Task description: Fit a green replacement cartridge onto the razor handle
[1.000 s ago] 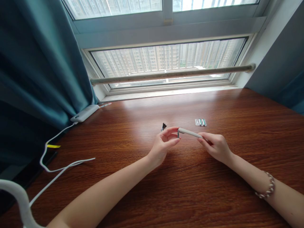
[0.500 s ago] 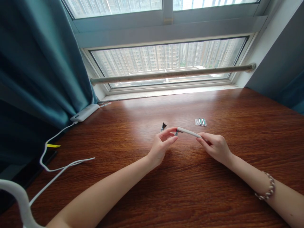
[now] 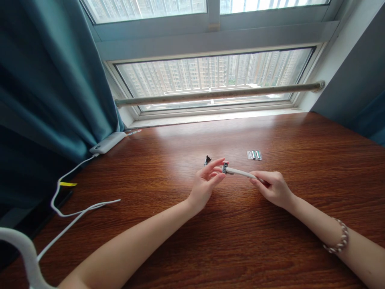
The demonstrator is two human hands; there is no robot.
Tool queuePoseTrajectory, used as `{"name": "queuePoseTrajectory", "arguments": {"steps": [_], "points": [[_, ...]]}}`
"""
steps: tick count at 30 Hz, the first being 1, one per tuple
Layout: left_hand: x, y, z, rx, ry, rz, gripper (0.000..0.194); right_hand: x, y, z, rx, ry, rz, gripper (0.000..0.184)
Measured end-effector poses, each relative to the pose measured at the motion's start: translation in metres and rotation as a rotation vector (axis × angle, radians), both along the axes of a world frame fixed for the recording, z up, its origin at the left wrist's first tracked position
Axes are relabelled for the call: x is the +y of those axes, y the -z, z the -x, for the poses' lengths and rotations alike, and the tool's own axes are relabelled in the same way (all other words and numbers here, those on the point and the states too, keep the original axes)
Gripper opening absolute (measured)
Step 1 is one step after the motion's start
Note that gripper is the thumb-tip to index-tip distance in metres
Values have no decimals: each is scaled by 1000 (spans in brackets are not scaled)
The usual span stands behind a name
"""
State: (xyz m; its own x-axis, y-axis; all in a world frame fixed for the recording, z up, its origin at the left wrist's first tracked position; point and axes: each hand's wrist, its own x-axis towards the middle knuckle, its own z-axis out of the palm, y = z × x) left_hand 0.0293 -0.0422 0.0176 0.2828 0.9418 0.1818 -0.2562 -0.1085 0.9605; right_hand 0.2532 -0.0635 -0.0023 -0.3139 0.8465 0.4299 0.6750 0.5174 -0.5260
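Observation:
My right hand (image 3: 272, 187) is closed around the near end of a slim white razor handle (image 3: 240, 172), which lies almost level just above the wooden table (image 3: 192, 241). My left hand (image 3: 207, 182) pinches the small dark head (image 3: 225, 168) at the handle's far end with thumb and fingertips. A small dark loose piece (image 3: 207, 160) lies on the table just beyond my left fingers. A clear pack of green-striped cartridges (image 3: 254, 155) rests further right, apart from both hands.
A white power bank (image 3: 107, 143) with white cables (image 3: 78, 208) lies at the table's left, by a teal curtain (image 3: 51, 88). A window with a metal rail (image 3: 216, 93) runs along the far edge. A white curved object (image 3: 27, 257) shows at bottom left.
The handle has tilted down to lie flatter and lower over the table. My left fingers have slid further onto its dark head. Both arms have hardly shifted.

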Motion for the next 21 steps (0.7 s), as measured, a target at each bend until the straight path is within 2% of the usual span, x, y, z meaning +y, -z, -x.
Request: {"name": "queuePoseTrajectory", "arguments": {"steps": [6, 11, 15, 21], "points": [[2, 2, 0, -39, -43, 13, 45, 0, 0, 1, 2, 121, -37, 21], [3, 1, -1, -49, -34, 39, 43, -1, 2, 2, -43, 62, -100, 21], [2, 0, -2, -61, -59, 89, 43, -1, 0, 2, -79, 202, -130, 21], [3, 2, -2, -47, -45, 112, 36, -1, 2, 2, -67, 57, -118, 20]]}}
